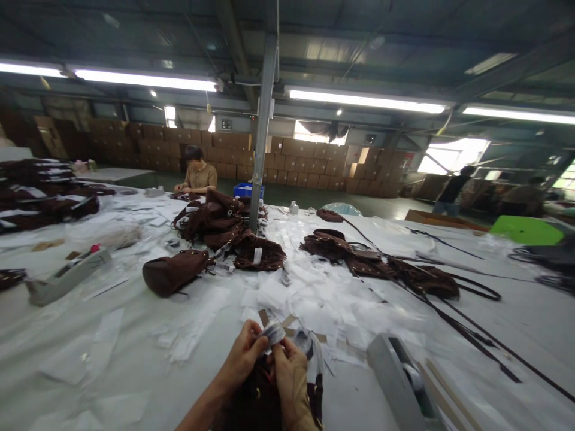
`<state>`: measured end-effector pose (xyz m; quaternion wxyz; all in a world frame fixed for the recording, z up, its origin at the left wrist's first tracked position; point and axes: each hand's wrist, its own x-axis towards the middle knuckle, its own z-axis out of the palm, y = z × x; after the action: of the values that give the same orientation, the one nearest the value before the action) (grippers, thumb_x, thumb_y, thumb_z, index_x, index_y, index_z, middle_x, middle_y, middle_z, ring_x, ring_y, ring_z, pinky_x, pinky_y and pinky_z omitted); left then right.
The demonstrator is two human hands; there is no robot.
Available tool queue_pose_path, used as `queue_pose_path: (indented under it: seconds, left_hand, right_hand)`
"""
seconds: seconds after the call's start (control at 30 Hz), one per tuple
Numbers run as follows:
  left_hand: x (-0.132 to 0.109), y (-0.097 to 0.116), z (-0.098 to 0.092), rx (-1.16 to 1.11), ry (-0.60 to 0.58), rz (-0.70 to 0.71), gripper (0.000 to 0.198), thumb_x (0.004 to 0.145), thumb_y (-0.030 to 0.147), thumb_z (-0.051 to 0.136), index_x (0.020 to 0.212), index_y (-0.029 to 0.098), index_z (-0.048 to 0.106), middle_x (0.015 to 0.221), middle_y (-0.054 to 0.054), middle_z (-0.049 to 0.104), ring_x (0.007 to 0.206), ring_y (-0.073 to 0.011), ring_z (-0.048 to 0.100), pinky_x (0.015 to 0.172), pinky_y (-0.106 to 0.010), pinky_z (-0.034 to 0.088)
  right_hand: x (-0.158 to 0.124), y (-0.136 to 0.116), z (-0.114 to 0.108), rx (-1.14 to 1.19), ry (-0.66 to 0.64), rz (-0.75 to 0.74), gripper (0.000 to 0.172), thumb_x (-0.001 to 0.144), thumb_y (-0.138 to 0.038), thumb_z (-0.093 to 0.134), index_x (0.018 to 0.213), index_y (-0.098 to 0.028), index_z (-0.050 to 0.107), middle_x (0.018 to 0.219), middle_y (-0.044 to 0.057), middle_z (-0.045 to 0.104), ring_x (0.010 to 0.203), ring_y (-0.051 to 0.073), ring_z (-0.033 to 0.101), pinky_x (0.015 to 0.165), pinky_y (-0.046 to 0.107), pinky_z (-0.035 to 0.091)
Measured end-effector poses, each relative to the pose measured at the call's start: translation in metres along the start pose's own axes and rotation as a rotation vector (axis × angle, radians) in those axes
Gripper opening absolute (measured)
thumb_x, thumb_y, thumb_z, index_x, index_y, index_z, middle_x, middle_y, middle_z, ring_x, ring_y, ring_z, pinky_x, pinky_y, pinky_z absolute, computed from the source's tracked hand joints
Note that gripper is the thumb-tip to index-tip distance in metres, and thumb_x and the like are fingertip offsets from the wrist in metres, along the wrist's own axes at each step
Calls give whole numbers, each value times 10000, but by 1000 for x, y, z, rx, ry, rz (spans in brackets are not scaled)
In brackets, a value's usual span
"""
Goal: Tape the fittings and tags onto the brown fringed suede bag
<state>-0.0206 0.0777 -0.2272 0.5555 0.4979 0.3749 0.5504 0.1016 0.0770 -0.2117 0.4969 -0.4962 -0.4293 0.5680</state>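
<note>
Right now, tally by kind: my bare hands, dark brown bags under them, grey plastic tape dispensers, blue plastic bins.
Left hand and right hand, bare: 2
Dark brown bag under your hands: 1
Grey plastic tape dispensers: 2
Blue plastic bin: 1
Total: 6

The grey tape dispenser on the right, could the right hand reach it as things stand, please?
Probably yes: nothing tall stands between the right hand and the grey tape dispenser, though that hand is holding pale wrapping.

Curled hands [247, 348] [290, 366] side by side
</note>
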Motion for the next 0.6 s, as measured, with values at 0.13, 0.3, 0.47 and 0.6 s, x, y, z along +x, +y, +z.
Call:
queue_pose_path:
  seconds: [0.13,0.3,0.47,0.6]
  left_hand:
    - [0,2,-5,-75,-30,-3,487,834,506,607,1100,218,316,672,54,563,508,-89,471,478,-192,286]
    - [5,7,-6,-58,-132,-33,428,816,497,634,996,178,415,687,38,546,578,-91,470,529,-207,292]
    - [10,9,-3,-37,-118,-20,410,753,488,702,915,173,495,656,45,503,637,-116,489,586,-219,332]
    - [9,12,-3,-35,-139,-36,430,741,499,707,944,154,549,657,26,517,677,-143,519,631,-240,369]
  right_hand:
    - [-1,-5,-8,169,-230,139,445,690,-550,708,957,-198,647,560,-37,565,379,62,404,377,182,269]
    - [-1,-10,-21,34,-267,78,352,701,-535,712,774,-197,644,474,-58,481,361,51,303,377,194,203]
    - [2,-4,-17,-171,-58,-26,280,756,-504,633,769,-226,663,440,-19,488,375,116,355,379,254,221]
    - [0,-1,-16,-185,23,-30,292,741,-515,628,750,-223,647,443,-15,465,384,132,369,380,273,250]
